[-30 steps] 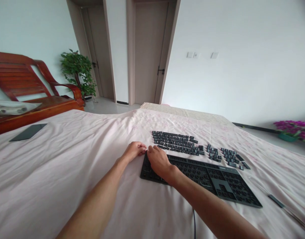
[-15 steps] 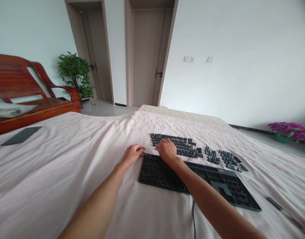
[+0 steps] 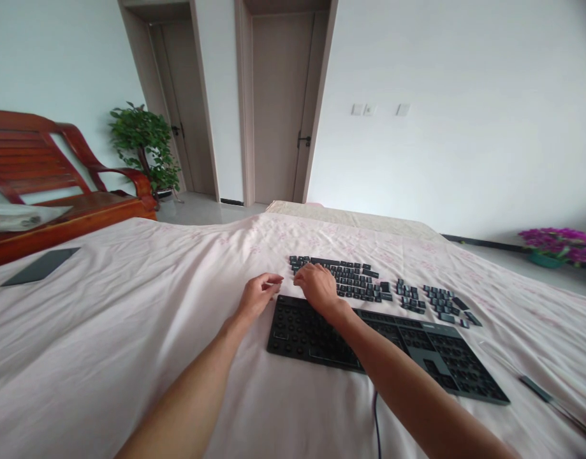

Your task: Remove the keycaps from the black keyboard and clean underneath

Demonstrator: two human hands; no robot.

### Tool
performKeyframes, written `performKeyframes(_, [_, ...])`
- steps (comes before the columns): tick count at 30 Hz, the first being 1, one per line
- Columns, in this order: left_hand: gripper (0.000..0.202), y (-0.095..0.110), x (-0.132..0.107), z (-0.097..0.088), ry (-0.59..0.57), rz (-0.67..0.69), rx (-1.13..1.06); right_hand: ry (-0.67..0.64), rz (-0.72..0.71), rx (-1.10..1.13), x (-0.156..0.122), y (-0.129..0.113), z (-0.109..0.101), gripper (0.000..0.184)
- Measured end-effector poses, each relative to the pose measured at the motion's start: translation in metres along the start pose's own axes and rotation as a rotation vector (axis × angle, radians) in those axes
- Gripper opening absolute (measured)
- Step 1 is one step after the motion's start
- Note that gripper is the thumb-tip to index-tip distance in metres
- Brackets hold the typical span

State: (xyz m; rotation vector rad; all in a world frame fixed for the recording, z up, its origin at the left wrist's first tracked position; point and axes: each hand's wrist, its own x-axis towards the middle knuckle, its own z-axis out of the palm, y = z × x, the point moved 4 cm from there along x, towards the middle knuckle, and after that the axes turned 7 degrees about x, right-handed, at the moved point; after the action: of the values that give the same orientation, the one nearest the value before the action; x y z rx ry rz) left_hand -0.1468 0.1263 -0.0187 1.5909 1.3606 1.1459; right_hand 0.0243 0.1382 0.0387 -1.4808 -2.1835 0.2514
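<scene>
A black keyboard (image 3: 293, 354) with its keycaps off lies at a slant on the cloth, its cable running toward me. Beyond it, loose black keycaps (image 3: 354, 280) are laid out in rows, with smaller groups to the right. My right hand (image 3: 316, 284) reaches over the keyboard to the left end of these rows. Its fingers are bent down and together; whatever they pinch is hidden. Just off the keyboard's far left corner is my left hand (image 3: 258, 294), thumb and forefinger a little apart, with nothing visible between them.
A pale flowered cloth (image 3: 178, 306) with folds covers the surface. A thin tool with a dark handle (image 3: 535, 387) lies at the right. At the far left is a dark flat panel (image 3: 43, 266). A wooden bench (image 3: 63, 210) and a potted plant (image 3: 146, 143) stand behind.
My right hand has shifted slightly left at the keycap rows. The left hand's thumb and forefinger have parted a little. The view has turned slightly.
</scene>
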Motion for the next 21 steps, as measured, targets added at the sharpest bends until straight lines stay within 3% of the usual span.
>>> performKeyframes(5, [0.033,0.031,-0.007,0.004,0.027,0.243,-0.099,-0.028,0.361,1.014,-0.014,0.004,0.013,0.018])
performKeyframes(10, [0.021,0.051,-0.016,0.007,0.139,0.405,-0.020,-0.143,0.521,1.612,-0.027,-0.004,0.024,0.027])
performKeyframes(14, [0.016,0.060,-0.024,0.007,0.220,0.512,0.107,-0.246,0.628,1.818,-0.032,-0.004,0.028,0.020])
performKeyframes(21, [0.012,0.065,-0.031,0.007,0.280,0.605,0.317,-0.272,0.641,1.825,-0.038,0.003,0.027,0.008])
